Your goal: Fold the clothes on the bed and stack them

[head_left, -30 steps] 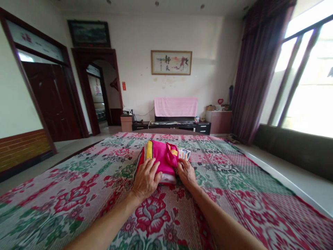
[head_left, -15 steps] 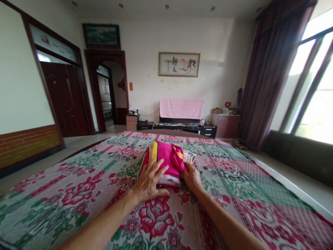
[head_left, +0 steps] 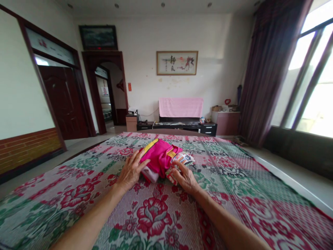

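A bright pink cloth (head_left: 156,156) with a yellow edge lies bunched on the flower-patterned bedspread (head_left: 153,217). My left hand (head_left: 130,171) grips its left side, thumb on top and the other fingers along the edge. Below the pink cloth a pale cloth (head_left: 151,174) sticks out towards me. On the right, a white cloth with a colourful print (head_left: 187,158) shows from under the pink one. My right hand (head_left: 185,176) is at this printed cloth, index finger and thumb bent round its near part; the fingertips are partly hidden among the folds.
The bedspread covers a wide surface in front of me. Beyond it stands a low black cabinet (head_left: 208,129) with a pink towel (head_left: 180,107) draped above it. A dark curtain (head_left: 270,76) hangs by the window at right; a dark red door (head_left: 62,100) is at left.
The neat folded bundle has become bunched and shifted left. My left hand moved from its top to its left side. My right hand left the pink strap, and more printed cloth shows.
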Tool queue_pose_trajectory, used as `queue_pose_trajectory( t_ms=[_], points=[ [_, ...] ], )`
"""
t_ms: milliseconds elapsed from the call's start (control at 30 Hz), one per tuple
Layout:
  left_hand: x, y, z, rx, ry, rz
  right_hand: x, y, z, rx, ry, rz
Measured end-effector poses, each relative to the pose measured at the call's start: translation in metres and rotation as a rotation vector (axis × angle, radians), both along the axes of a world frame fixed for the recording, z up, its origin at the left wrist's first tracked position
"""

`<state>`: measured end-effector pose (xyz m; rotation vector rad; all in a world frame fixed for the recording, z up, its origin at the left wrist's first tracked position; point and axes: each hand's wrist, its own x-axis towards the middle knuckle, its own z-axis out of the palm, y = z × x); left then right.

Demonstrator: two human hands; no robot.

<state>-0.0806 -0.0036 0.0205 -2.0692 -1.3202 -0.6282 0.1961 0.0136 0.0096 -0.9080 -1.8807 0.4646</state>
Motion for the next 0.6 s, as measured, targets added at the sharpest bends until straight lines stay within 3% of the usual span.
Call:
queue_pose_trajectory(
  t_ms=[100,167,300,400,600],
  points=[
    [-0.021,0.006,-0.004,0.006,-0.142,0.183,-0.002,-0.004,0.002,0.117,-0.109,0.175],
    [-0.024,0.009,-0.003,0.025,-0.204,0.191,-0.003,-0.006,0.003,0.117,-0.133,0.179],
    [0.0,0.007,0.006,0.122,-0.263,-0.013,-0.004,-0.002,-0.001,0.15,-0.104,0.018],
    [0.029,-0.003,0.01,0.127,-0.245,-0.07,-0.003,0.006,-0.008,0.234,-0.08,-0.076],
    [0.061,-0.023,-0.011,-0.042,-0.122,0.139,0.001,0.023,-0.021,0.142,-0.175,-0.265]
  ],
)
